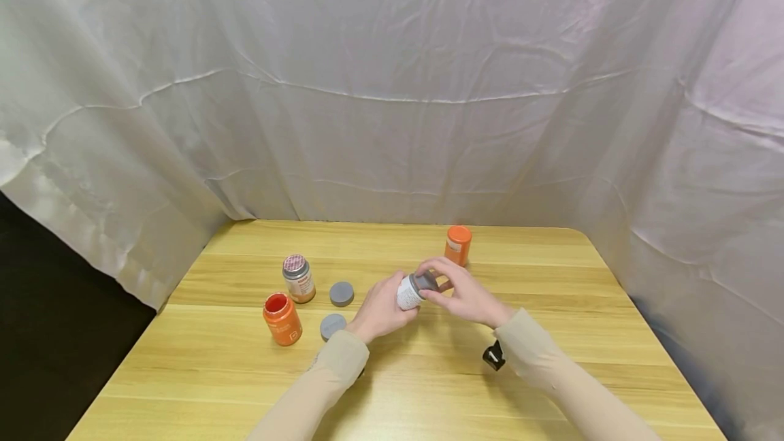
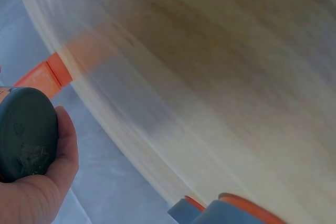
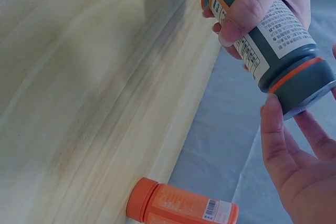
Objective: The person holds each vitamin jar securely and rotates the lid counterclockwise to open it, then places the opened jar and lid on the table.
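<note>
My left hand [image 1: 381,306] grips a dark grey supplement bottle [image 3: 281,30] round its body, thumb across the printed white label. The bottle is held tilted above the table. At its other end my right hand [image 1: 462,291] pinches the grey cap [image 1: 424,282] between thumb and fingers. An orange ring [image 3: 296,74] shows between cap and body in the right wrist view. In the left wrist view, a dark round end of the bottle [image 2: 26,135] appears at the left edge with a hand around it.
Left on the wooden table [image 1: 441,393] stand an open orange bottle [image 1: 283,322] and a grey-necked bottle [image 1: 299,279] with a patterned top. Two grey caps, one farther back [image 1: 341,293] and one nearer [image 1: 333,325], lie beside them. Another orange bottle [image 1: 458,245] stands behind my right hand, before a curtain [image 1: 392,141].
</note>
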The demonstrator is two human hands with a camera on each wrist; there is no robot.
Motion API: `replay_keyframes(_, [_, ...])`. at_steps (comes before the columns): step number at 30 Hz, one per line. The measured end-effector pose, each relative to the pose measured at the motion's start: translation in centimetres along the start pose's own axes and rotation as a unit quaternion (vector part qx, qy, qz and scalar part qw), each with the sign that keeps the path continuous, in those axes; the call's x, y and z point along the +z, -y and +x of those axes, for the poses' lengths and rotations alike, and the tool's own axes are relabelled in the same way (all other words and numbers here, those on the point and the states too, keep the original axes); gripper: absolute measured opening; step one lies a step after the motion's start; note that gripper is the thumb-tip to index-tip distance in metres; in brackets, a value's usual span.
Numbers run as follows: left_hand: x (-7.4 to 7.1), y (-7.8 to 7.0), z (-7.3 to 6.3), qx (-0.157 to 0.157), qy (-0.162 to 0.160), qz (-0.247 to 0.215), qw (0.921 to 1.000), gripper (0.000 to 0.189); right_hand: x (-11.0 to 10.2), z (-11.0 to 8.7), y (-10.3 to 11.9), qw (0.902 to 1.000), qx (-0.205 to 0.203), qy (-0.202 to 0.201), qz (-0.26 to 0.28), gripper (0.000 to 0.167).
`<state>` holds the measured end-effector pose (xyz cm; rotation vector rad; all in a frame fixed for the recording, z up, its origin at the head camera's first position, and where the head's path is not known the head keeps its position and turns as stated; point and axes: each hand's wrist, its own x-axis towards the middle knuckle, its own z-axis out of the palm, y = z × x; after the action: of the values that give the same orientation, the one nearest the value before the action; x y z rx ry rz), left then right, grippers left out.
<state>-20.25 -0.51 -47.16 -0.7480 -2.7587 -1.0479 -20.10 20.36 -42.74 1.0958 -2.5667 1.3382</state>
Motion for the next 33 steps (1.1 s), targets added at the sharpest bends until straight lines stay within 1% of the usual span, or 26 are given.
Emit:
replay_keyframes(8, [0.0, -0.1, 0.0, -0.003, 0.004, -0.001, 1.0000, 0.046, 0.3, -0.1, 0.0, 1.0000, 0.001, -0.004, -0.005, 0.021])
replay_keyframes(13, [0.0, -0.2, 0.0, -0.005, 0.003, -0.003, 1.0000, 0.047, 0.3, -0.2, 0.0, 0.9999, 0.009, -0.012, 0.000, 0.025])
replay_keyframes(16, [0.0, -0.2, 0.1, -0.004, 0.000, -0.005, 1.0000, 0.046, 0.5, -0.1, 0.0, 0.9994, 0.019, -0.027, -0.001, 0.031])
replay_keyframes(22, [0.0, -0.3, 0.2, -0.003, -0.002, -0.006, 1.0000, 0.046, 1.0, 0.4, 0.1, 0.9945, 0.066, -0.081, -0.007, 0.041])
replay_keyframes(25, [0.0, -0.4, 0.2, -0.006, -0.001, -0.006, 1.0000, 0.046, 1.2, 0.6, 0.2, 0.9906, 0.085, -0.107, -0.005, 0.041])
replay_keyframes(33, [-0.1, -0.5, 0.2, -0.004, 0.001, 0.000, 1.0000, 0.044, 1.6, 1.1, 0.2, 0.9825, 0.123, -0.140, -0.007, 0.040])
